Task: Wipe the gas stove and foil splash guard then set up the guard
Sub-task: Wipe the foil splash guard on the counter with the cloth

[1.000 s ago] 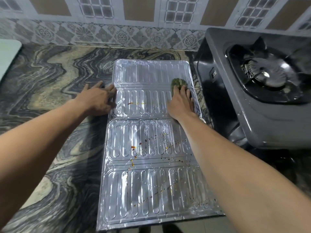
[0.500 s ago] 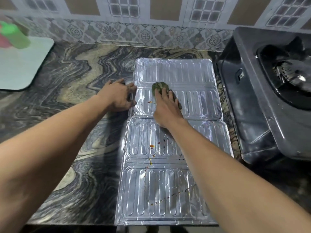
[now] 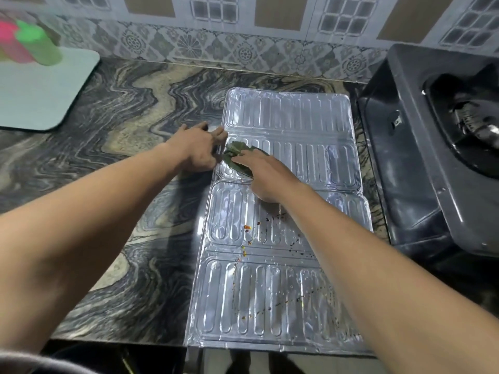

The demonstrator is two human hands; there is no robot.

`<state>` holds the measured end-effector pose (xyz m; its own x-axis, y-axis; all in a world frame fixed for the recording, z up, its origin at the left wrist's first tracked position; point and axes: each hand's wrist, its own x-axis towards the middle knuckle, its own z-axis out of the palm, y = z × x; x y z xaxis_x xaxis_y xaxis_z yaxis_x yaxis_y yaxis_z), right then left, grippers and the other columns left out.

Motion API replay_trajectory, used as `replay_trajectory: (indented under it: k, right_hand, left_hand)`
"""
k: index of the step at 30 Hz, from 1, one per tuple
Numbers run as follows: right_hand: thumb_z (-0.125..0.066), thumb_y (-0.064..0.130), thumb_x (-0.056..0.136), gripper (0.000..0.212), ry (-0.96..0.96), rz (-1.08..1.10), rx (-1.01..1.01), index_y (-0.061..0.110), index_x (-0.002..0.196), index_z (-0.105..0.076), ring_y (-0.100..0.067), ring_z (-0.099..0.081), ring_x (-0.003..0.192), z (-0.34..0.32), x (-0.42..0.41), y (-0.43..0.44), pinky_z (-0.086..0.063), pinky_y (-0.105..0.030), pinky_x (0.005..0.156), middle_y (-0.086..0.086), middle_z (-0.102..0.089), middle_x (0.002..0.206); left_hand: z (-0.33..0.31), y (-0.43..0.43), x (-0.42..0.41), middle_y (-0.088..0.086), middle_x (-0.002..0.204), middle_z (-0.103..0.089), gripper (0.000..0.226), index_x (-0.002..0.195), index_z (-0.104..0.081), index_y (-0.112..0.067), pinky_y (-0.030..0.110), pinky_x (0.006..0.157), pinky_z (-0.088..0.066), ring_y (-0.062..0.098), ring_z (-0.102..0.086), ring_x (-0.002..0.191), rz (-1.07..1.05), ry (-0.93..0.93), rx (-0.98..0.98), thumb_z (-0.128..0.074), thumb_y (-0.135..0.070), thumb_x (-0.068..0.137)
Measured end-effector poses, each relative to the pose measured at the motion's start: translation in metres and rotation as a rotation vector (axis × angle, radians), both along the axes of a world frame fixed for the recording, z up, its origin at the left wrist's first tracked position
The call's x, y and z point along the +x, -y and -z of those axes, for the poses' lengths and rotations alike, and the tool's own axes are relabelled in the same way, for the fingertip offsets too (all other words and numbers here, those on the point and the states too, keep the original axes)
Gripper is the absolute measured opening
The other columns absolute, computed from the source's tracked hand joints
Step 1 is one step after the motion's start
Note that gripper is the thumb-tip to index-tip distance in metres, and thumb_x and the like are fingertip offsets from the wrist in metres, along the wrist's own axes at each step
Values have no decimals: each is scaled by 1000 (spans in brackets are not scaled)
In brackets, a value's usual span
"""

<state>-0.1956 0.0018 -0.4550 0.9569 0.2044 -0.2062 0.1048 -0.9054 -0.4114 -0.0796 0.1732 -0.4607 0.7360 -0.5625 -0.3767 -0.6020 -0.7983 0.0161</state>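
Note:
The foil splash guard [image 3: 291,122] lies flat on the marbled counter, unfolded into several ribbed panels. Red and dark specks dot its two nearer panels. My right hand [image 3: 266,175] presses a green cloth [image 3: 236,155] flat onto the left side of the second panel. My left hand [image 3: 198,149] lies fingers spread on the counter, touching the guard's left edge right beside the cloth. The grey gas stove [image 3: 421,168] stands to the right of the guard, its burner partly cut off by the frame.
A pale mat [image 3: 40,93] sits at the back left with a green bottle [image 3: 40,44] and a pink one [image 3: 10,41] on it. A patterned tile wall [image 3: 243,49] runs behind the counter. The guard's near end overhangs the counter's front edge [image 3: 121,338].
My right hand has slid the green cloth leftward across the second panel, from its right side to its left edge. The view has shifted left; my left hand stays at the guard's edge.

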Motion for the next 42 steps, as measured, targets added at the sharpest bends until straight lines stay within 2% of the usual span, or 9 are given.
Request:
replay_trajectory:
  k: [2, 9, 19, 24, 28, 33, 35, 38, 42]
  right_hand:
    - [-50, -12, 84, 75, 15, -17, -12, 27, 148, -41, -22, -37, 136, -4, -5, 5, -32, -44, 111, 4, -40, 152]
    - [-50, -12, 86, 83, -7, 54, -67, 27, 155, -25, -22, -7, 151, 10, -21, 26, -13, -49, 121, -1, -11, 164]
    - [-54, 4, 95, 74, -30, 330, -132, 19, 157, -16, -32, -4, 150, 10, -34, 72, -7, -53, 119, -9, -5, 164]
    - [-47, 0, 95, 73, -51, 370, -108, 21, 157, -14, -32, 0, 151, 11, -33, 80, -3, -53, 121, -8, 0, 165]
    - [-43, 1, 93, 74, -52, 351, -102, 22, 157, -12, -32, 2, 151, 14, -31, 82, -3, -54, 120, -8, 2, 165]
    - [-40, 7, 97, 67, -38, 315, -87, 23, 157, -15, -31, -3, 150, 14, -31, 90, -5, -52, 119, -7, -2, 165]
    - [-40, 7, 98, 64, -26, 306, -80, 24, 156, -18, -30, -6, 150, 15, -32, 93, -6, -51, 119, -6, -5, 165]
    - [-44, 5, 98, 62, 8, 338, -70, 22, 155, -26, -31, -13, 148, 15, -30, 98, -11, -50, 118, -9, -12, 164]
    - [-57, 2, 93, 69, -13, 531, -83, 18, 154, -28, -38, -21, 145, 16, -24, 111, -20, -51, 117, -15, -17, 162]
  left_hand:
    - [-1, 0, 0, -13, 166, -2, 76, 159, -12, -29, 63, 119, -8, 27, -4, 153, -7, -2, -1, -50, -39, 93]
    - [-1, 3, -2, -13, 166, -5, 82, 159, -15, -30, 64, 118, -12, 28, -8, 153, -35, -9, 13, -53, -33, 86]
    - [-11, 15, -9, -8, 166, -14, 80, 158, -22, -24, 62, 117, -20, 29, -14, 152, -74, 11, 28, -56, -37, 87]
    - [-6, 12, -18, -1, 167, -12, 76, 158, -21, -20, 62, 118, -18, 33, -10, 152, -61, 8, -14, -35, -63, 96]
    - [-6, 7, -40, 0, 166, -2, 98, 158, -14, -26, 57, 121, -9, 30, -3, 153, -76, -20, -23, -28, -84, 81]
    - [2, -5, -62, -4, 166, -8, 119, 158, -14, -32, 59, 120, -17, 30, -10, 153, -97, -23, -11, -19, -99, 61]
    - [3, -6, -66, -2, 165, -14, 112, 158, -14, -32, 57, 120, -19, 30, -11, 153, -126, -31, -34, -26, -96, 66]
    - [2, 1, -69, 0, 164, -25, 90, 158, -20, -25, 55, 118, -25, 31, -18, 150, -103, 13, -36, -49, -71, 86]
    - [1, 7, -66, -1, 163, -25, 85, 158, -20, -22, 57, 117, -26, 34, -21, 148, -90, 11, -15, -51, -64, 90]
